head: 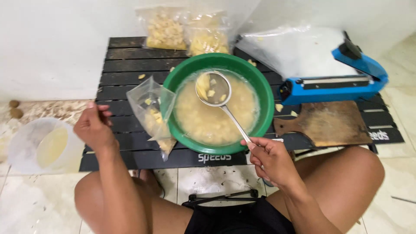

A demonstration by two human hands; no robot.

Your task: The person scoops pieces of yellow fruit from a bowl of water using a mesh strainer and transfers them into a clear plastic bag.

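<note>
A green bowl (pixel 260 93) of cloudy water and pale yellow chunks sits on a low black slatted table (pixel 125 65). My right hand (pixel 271 160) grips the handle of a metal strainer ladle (pixel 213 89), which hangs over the bowl with a few chunks in it. A clear plastic bag (pixel 152 110) partly filled with chunks leans against the bowl's left rim. My left hand (pixel 93 126) hovers left of that bag, fingers loosely curled, a gap of table between them, holding nothing.
Two filled bags (pixel 186 32) stand at the table's back edge. A blue heat sealer (pixel 333 82), a wooden board (pixel 329 123) and a pile of clear plastic (pixel 294 50) are at the right. A white tub (pixel 26 147) with yellowish liquid sits on the floor at left, near peelings.
</note>
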